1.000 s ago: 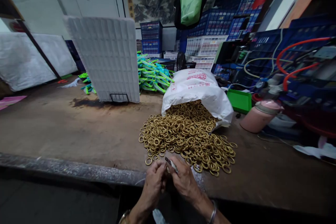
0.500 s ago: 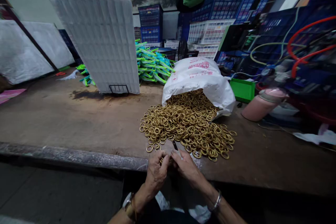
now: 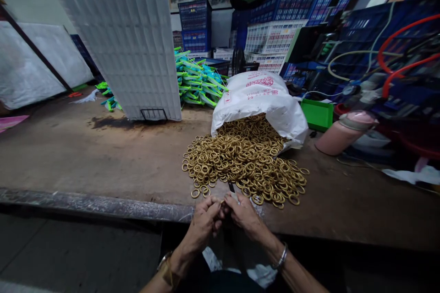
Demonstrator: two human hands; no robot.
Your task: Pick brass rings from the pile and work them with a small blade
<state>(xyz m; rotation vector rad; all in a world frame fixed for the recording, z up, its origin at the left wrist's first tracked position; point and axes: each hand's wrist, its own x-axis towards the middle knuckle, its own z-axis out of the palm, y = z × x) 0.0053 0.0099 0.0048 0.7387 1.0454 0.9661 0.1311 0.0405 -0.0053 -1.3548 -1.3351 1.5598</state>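
Note:
My left hand (image 3: 206, 217) is closed in a pinch at the table's front edge, with a brass-coloured ring (image 3: 222, 202) showing at its fingertips. Close against it, my right hand (image 3: 245, 214) is closed around a thin tool with a black end (image 3: 231, 187) and a pale flat part beside the thumb. What kind of tool it is I cannot make out. Just beyond both hands spreads a heap of brass-coloured rings (image 3: 237, 160), spilling from the mouth of a white sack (image 3: 254, 94) with red print.
A tall white ribbed panel (image 3: 127, 50) stands on the wooden table (image 3: 103, 155) at left, before a green and blue pile (image 3: 199, 80). A green tray (image 3: 316, 115) and a pink bottle (image 3: 345, 132) sit at right. Stacked crates (image 3: 275, 39) fill the back.
My left hand's fingers have shifted, and the ring at their tips now shows. The black-ended tool has tilted slightly in my right hand. The view has moved a little.

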